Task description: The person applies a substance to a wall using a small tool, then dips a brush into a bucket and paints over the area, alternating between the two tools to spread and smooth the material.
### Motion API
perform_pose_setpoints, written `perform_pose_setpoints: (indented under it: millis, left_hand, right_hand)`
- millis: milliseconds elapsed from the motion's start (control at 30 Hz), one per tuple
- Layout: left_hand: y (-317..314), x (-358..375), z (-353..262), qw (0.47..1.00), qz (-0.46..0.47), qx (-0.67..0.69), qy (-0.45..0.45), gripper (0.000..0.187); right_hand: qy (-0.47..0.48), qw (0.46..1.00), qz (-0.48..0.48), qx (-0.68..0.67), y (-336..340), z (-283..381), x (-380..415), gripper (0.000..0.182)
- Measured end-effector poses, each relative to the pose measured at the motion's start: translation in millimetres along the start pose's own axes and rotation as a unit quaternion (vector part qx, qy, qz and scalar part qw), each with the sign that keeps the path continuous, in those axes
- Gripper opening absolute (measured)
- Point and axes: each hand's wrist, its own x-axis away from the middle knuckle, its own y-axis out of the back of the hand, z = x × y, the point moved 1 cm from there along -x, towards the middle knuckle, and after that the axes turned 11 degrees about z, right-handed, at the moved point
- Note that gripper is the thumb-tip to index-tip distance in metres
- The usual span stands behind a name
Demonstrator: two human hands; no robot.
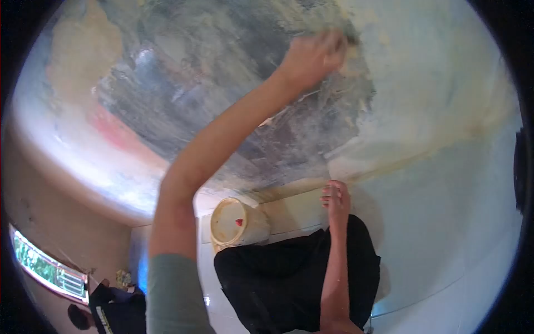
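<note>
My left hand (pixel 320 54) reaches up against a wall (pixel 217 72) smeared in grey, dark and yellowish patches. Its fingers are closed and blurred by motion. A small dark bit shows at the fingertips, but what they grip cannot be made out. Lower down, my right hand (pixel 336 196) is held above my knee, near the wall's bottom edge, with its fingers curled in. Whatever may be inside that hand is hidden. Between my left forearm and my black-clothed legs (pixel 278 278) stands a stained, pale bucket (pixel 253 222) with a small red spot at its mouth.
Pale floor (pixel 445 217) stretches to the right, meeting the wall along a yellowish stained line. At the lower left another person in dark clothing (pixel 117 312) is near a window (pixel 50 267). A dark object (pixel 520 172) sits at the far right edge.
</note>
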Motion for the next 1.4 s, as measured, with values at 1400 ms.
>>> perform_pose_setpoints:
  millis: [1400]
  left_hand:
    - [1, -8, 18, 0.993, 0.033, -0.048, -0.103, 0.021]
  right_hand:
    - [0.103, 0.99, -0.066, 0.068, 5, -5, -3, 0.023]
